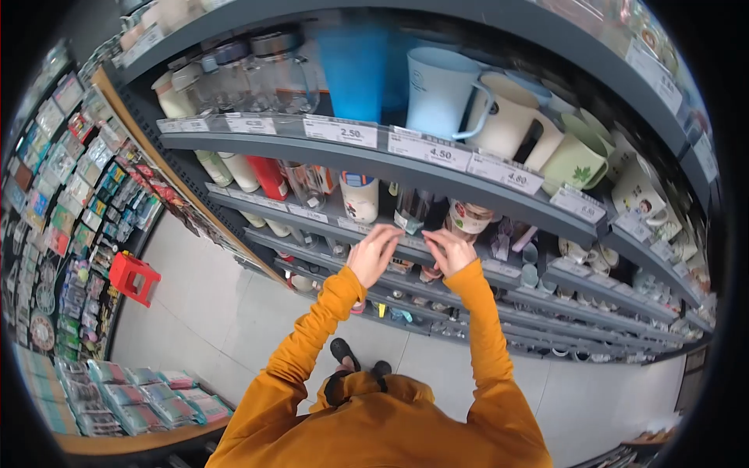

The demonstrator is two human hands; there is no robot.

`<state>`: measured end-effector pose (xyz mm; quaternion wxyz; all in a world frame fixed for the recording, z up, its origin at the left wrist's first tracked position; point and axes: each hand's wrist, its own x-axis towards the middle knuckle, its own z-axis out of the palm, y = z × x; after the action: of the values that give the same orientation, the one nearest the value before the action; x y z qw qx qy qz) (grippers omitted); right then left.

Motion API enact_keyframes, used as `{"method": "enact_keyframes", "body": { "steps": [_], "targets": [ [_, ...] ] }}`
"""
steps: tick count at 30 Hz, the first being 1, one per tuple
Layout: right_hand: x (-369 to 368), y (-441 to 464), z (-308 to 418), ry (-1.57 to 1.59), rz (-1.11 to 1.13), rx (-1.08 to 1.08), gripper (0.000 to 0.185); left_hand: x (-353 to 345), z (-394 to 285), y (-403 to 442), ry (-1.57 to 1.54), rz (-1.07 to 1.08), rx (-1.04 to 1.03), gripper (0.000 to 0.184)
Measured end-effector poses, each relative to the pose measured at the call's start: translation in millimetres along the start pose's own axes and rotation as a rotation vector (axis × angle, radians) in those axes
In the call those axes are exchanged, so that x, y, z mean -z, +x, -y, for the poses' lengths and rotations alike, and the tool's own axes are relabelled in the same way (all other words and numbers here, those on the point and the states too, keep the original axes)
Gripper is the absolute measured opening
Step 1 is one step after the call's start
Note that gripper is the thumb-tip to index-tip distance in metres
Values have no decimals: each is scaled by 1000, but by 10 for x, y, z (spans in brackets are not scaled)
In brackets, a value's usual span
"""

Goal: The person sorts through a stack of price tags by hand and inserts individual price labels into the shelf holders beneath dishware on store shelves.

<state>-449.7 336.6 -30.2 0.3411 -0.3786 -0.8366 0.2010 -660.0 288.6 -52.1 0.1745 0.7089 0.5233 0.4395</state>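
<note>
Both hands are raised at the front edge of a grey shelf [320, 219], fingertips turned toward each other. My left hand [373, 256] has its fingers bent and drawn together just below a clear tumbler [412, 207] with a teal tag. My right hand [452, 253] has thumb and fingers pinched in front of a patterned jar [470, 218]. What the fingertips hold, if anything, is too small to make out. A white cartoon-print tumbler [360, 196] stands to the left of the hands.
Above, a shelf holds a blue container [353, 74], a light blue pitcher [441, 92], a cream pitcher [503, 113] and a green mug [576, 156]. Lower shelves carry glassware. A red stool [135, 278] stands on the floor at left, and packaged goods [144, 398] lie at lower left.
</note>
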Motion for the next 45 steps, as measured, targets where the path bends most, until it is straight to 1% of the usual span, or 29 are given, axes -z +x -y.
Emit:
{"method": "enact_keyframes", "body": {
  "steps": [2,3,4,5,6,7,8,10,12,13,14,16,18,19,21,22,24,25,26,27,30,31,33,34,36,39,42,43,45],
  "targets": [
    [28,-28,104,39,3,-62,19,20,-91,-22,56,-12,26,23],
    [-50,-74,-32,-23,-25,21,20,31,-126,-34,74,-26,30,25],
    [13,-95,74,26,86,-98,25,43,-176,-52,89,-40,34,27],
    [1,-119,118,52,39,-62,29,54,-229,-79,47,-54,52,30],
    [-17,-143,166,77,-7,-29,34,117,-365,-122,-10,-43,120,32],
    [3,-159,280,130,-31,-63,42,133,-441,-200,-82,-117,108,31],
    [-22,-210,324,223,-80,-60,43,121,-479,-300,-153,-191,91,31],
    [-62,-387,393,252,-132,-37,40,21,-426,-626,-250,-228,173,29],
    [-188,-644,384,286,-151,-54,24,-90,-348,-1053,-274,-176,254,24],
    [-296,-825,348,243,-139,-78,14,-204,-196,-1337,-285,-147,324,23],
    [-431,-1020,299,199,-125,-103,9,-312,-41,-1625,-298,-117,395,24],
    [-740,-1430,279,360,-39,-363,19,-385,77,-2125,-394,-124,666,26],
    [-1002,-1777,337,378,33,-483,21,-352,109,-2436,-382,-94,746,29],
    [-1107,-1876,335,422,84,-503,20,-303,82,-2517,-374,-76,793,32],
    [-1320,-2004,382,514,187,-551,16,-187,61,-2541,-292,-78,785,35],
    [-1319,-1906,523,495,181,-477,14,-98,12,-2480,-254,-75,778,37],
    [-1284,-1626,753,441,162,-333,10,53,-35,-2327,-339,-76,781,38],
    [-1330,-1512,722,379,143,-197,8,98,-23,-2270,-371,-73,782,37],
    [-1318,-1429,726,372,156,-219,8,149,-2,-2243,-404,-69,780,37],
    [-1285,-1280,808,367,169,-240,8,203,107,-2252,-396,28,808,24],
    [-1329,-990,1119,347,131,-254,7,529,75,-2149,-591,-146,518,15],
    [-1397,-938,1218,340,103,-250,8,642,170,-2194,-589,-90,529,16],
    [-1660,-905,1389,430,27,-196,10,913,428,-2329,-577,25,553,23],
    [-1825,-895,1493,478,-16,-169,11,1046,541,-2404,-568,2,529,24],
    [-2179,-909,1720,535,15,-276,13,1314,773,-2596,-543,-35,477,24],
    [-2817,-863,2176,570,33,-377,11,1864,1123,-2901,-602,74,523,28],
    [-3432,-776,2619,568,122,-374,12,2460,1309,-3072,-538,125,624,30],
    [-3590,-738,2759,558,128,-362,12,2566,1455,-3180,-552,80,629,30],
    [-3745,-619,2996,504,147,-351,13,2872,1697,-3302,-530,131,610,29]
  ]
}}
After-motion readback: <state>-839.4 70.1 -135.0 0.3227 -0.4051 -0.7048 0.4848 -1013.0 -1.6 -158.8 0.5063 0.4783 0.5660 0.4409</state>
